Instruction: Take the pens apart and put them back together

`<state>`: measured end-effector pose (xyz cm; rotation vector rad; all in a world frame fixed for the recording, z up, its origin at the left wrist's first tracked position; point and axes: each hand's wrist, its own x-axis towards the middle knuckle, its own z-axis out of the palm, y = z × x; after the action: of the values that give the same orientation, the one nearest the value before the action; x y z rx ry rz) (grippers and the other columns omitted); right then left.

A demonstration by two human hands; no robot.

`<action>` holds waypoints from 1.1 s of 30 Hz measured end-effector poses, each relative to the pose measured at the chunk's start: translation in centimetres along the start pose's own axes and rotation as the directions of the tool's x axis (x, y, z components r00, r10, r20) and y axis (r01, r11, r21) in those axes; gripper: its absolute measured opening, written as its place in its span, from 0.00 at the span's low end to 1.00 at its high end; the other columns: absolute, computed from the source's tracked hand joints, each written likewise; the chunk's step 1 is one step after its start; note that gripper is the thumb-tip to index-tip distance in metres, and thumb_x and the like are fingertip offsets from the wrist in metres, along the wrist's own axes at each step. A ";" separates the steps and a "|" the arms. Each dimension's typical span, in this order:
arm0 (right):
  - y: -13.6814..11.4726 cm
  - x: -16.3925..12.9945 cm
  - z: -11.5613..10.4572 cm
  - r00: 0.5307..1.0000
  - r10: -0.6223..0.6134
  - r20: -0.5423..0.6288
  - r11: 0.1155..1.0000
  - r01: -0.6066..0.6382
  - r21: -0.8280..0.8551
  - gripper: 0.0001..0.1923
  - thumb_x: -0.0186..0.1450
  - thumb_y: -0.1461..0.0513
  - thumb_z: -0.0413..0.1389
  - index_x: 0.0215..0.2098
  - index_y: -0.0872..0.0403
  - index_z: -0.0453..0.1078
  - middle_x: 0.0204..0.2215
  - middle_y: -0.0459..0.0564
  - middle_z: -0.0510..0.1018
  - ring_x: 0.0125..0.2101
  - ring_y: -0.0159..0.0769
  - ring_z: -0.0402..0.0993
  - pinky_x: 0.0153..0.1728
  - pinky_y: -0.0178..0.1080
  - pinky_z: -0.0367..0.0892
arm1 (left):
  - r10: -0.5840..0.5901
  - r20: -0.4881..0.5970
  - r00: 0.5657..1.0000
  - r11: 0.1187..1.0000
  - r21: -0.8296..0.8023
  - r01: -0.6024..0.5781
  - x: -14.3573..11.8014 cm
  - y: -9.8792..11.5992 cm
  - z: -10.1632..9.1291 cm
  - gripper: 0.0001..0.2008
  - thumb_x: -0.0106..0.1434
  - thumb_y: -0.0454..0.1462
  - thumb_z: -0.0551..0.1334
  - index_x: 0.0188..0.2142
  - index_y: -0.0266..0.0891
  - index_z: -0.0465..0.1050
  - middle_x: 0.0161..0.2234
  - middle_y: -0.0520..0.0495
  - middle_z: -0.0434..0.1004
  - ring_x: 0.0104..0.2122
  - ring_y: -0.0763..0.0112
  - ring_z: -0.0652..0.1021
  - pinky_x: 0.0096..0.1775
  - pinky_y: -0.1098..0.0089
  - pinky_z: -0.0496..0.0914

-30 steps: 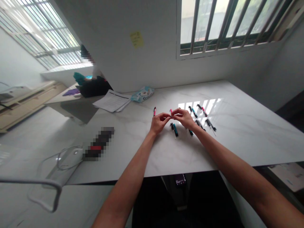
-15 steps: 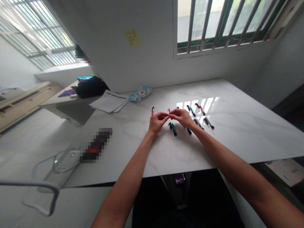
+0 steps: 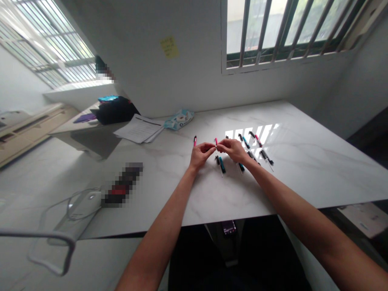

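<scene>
My left hand point(image 3: 200, 155) and my right hand point(image 3: 233, 150) meet fingertip to fingertip above the table, both pinched on a slim pink pen point(image 3: 216, 141). Its pink barrel sticks out past the fingers; the lower part is mostly hidden. Just beyond my left hand lies a red pen with a dark top point(image 3: 195, 140). Below the fingertips rests a teal pen barrel point(image 3: 222, 165) beside a black piece point(image 3: 217, 160). Another teal piece point(image 3: 241, 167) shows under my right wrist.
More pen parts lie to the right: a teal barrel point(image 3: 245, 142), a pink barrel point(image 3: 258, 140) and black pieces point(image 3: 266, 157). Papers point(image 3: 140, 128) and a blue-white packet point(image 3: 179, 120) sit at the back left. A phone point(image 3: 228, 227) is below the table's front edge.
Both hands stay almost in place, still pinching together. The right fingertips have shifted very slightly, and a bit more of the pink barrel shows.
</scene>
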<state>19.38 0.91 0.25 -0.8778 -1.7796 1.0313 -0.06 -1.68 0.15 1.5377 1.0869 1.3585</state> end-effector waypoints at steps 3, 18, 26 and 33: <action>-0.2 -0.1 0.0 1.000 0.027 -0.007 0.998 -0.027 -0.052 0.21 0.67 0.44 0.60 0.33 0.52 0.78 0.28 0.49 0.84 0.29 0.38 0.81 0.35 0.38 0.73 | 0.016 0.008 1.000 1.000 0.015 -0.017 -0.1 0.2 0.1 0.21 0.52 0.50 0.77 0.37 0.37 0.83 0.37 0.40 0.87 0.36 0.63 0.85 0.44 0.63 0.80; -0.4 -0.2 -0.1 0.999 0.008 0.035 0.991 -0.003 -0.137 0.29 0.73 0.42 0.49 0.30 0.53 0.76 0.24 0.49 0.81 0.25 0.34 0.76 0.32 0.36 0.68 | 0.009 -0.001 1.000 1.000 -0.014 -0.009 0.0 -0.3 0.2 0.20 0.52 0.47 0.78 0.37 0.35 0.82 0.36 0.41 0.86 0.35 0.65 0.84 0.43 0.65 0.79; -0.9 -0.1 -0.7 1.000 -0.020 0.021 0.986 0.023 -0.167 0.17 0.70 0.50 0.57 0.33 0.53 0.77 0.28 0.48 0.83 0.28 0.35 0.75 0.33 0.37 0.67 | -0.007 -0.028 1.000 0.999 -0.045 0.006 0.0 -0.1 0.0 0.20 0.49 0.46 0.79 0.36 0.36 0.83 0.36 0.42 0.86 0.35 0.65 0.83 0.43 0.65 0.78; -0.8 -0.1 -0.8 0.997 -0.072 0.039 0.983 0.077 -0.168 0.17 0.70 0.49 0.58 0.37 0.53 0.78 0.32 0.49 0.84 0.32 0.36 0.78 0.36 0.37 0.68 | -0.007 -0.018 1.000 0.998 -0.060 0.006 -0.1 0.1 0.2 0.22 0.48 0.48 0.79 0.37 0.35 0.83 0.37 0.41 0.86 0.36 0.63 0.84 0.45 0.62 0.79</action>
<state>20.05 0.76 1.19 -0.8939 -1.9348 0.8608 0.13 -1.76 0.19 1.4796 1.0519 1.3909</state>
